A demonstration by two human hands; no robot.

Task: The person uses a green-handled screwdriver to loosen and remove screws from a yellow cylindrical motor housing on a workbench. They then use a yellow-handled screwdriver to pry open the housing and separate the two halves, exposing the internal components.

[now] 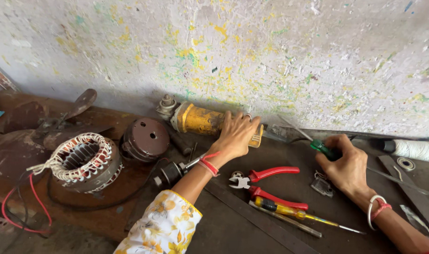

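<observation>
My left hand rests over the body of a yellow angle grinder lying against the wall, fingers wrapped on its rear end. My right hand grips a green-handled screwdriver, its shaft pointing up-left toward the grinder's back end. Red-handled pliers and a yellow-handled screwdriver lie on the dark bench between my arms.
A wound motor stator with red wires sits at left, beside a brown motor end cover and a rotor shaft. A white thread spool and a washer lie at right. A small metal part sits near my right hand.
</observation>
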